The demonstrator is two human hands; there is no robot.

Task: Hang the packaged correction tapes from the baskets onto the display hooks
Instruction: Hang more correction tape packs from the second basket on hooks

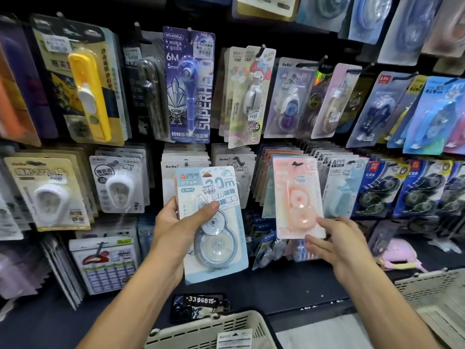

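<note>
Correction tape stocking at display hooks.
Left hand clamped on blue correction tape pack; right hand fingers apart, touching hung pink correction tape pack.

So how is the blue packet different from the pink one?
The blue packet is gripped in the left hand, off the rack; the pink packet hangs on a hook, right hand fingers touching its bottom. Blue tilts; pink hangs straighter. Both hold round correction tapes.

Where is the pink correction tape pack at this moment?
The pink pack hangs right of centre in the head view, beside the blue pack in the left hand, right hand at its lower edge.
</note>
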